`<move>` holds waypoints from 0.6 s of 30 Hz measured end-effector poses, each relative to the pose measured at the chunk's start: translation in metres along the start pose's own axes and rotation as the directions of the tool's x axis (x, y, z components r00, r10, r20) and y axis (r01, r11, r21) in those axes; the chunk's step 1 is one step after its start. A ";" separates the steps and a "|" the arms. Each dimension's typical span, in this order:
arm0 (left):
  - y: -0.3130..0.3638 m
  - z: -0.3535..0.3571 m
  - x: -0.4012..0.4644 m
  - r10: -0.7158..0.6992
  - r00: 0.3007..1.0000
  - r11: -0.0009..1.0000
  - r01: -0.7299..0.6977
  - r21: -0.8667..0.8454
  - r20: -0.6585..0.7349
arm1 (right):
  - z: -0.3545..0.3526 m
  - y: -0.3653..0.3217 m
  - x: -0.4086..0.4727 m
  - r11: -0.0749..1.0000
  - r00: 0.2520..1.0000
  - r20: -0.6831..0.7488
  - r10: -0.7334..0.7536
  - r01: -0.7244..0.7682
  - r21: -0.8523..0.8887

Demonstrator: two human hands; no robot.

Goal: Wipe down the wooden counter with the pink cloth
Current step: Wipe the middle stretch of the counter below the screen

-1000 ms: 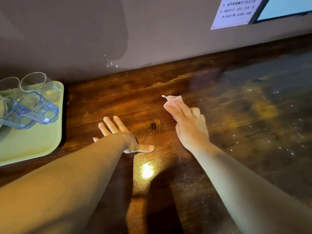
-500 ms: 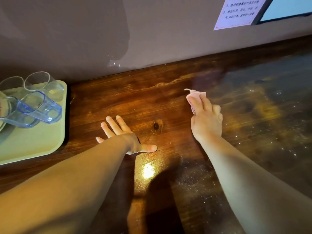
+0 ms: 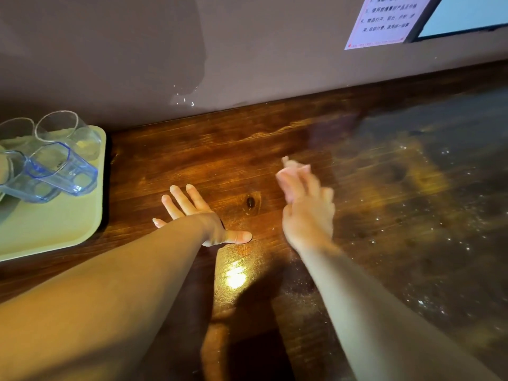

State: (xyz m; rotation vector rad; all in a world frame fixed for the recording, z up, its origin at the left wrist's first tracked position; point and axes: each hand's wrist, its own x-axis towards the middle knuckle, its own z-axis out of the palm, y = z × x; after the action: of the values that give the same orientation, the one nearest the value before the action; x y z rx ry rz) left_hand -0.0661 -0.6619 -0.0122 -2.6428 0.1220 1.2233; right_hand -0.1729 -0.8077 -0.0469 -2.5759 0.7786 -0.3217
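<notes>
The dark wooden counter runs along a grey wall. My right hand is blurred with motion and presses the small pink cloth onto the wood just right of a dark knot. Only the cloth's far edge shows beyond my fingertips. My left hand lies flat on the counter left of the knot, fingers spread and thumb pointing right, holding nothing. Pale specks and a dull film cover the counter to the right.
A pale green tray sits at the left edge with several clear and blue-tinted plastic cups lying on it. A printed notice and a framed panel hang on the wall at the upper right. A lamp glare shines near me.
My right hand swept the cloth to the right, then back to the left and slightly nearer me. My left hand has stayed flat in place.
</notes>
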 end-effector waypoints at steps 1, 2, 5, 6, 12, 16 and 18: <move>0.000 -0.001 0.000 0.000 1.000 1.000 0.000 0.004 0.002 | 0.005 -0.010 -0.014 0.994 0.994 0.004 -0.111 0.111 -0.007; 0.000 -0.001 -0.001 0.002 1.000 1.000 -0.002 0.009 0.008 | 0.007 -0.014 -0.028 0.975 0.975 0.020 -0.221 0.221 -0.027; 0.000 -0.002 -0.002 0.015 1.000 0.999 -0.015 0.030 0.017 | 0.003 0.007 -0.023 0.948 0.951 0.068 -0.301 0.306 -0.088; 0.000 -0.002 -0.002 0.014 1.000 0.999 -0.014 0.041 0.017 | 0.002 0.016 -0.013 0.968 0.972 0.051 -0.228 0.232 -0.094; 0.000 -0.002 0.002 0.004 1.000 0.998 -0.006 0.067 0.023 | 0.012 -0.023 -0.026 0.975 0.974 0.033 -0.222 0.221 0.033; 0.000 -0.002 0.002 0.005 1.000 0.999 -0.006 0.044 0.027 | 0.003 0.003 -0.022 0.920 0.918 0.087 -0.387 0.391 -0.036; 0.001 -0.001 0.001 0.001 1.000 0.999 -0.002 0.047 0.024 | -0.001 0.014 -0.010 0.988 0.990 0.001 -0.140 0.140 -0.060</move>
State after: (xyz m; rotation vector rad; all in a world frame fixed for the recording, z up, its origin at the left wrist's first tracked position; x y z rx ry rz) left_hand -0.0645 -0.6629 -0.0121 -2.5877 0.1476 1.2363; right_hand -0.1882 -0.8127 -0.0535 -2.6937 0.6181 -0.3499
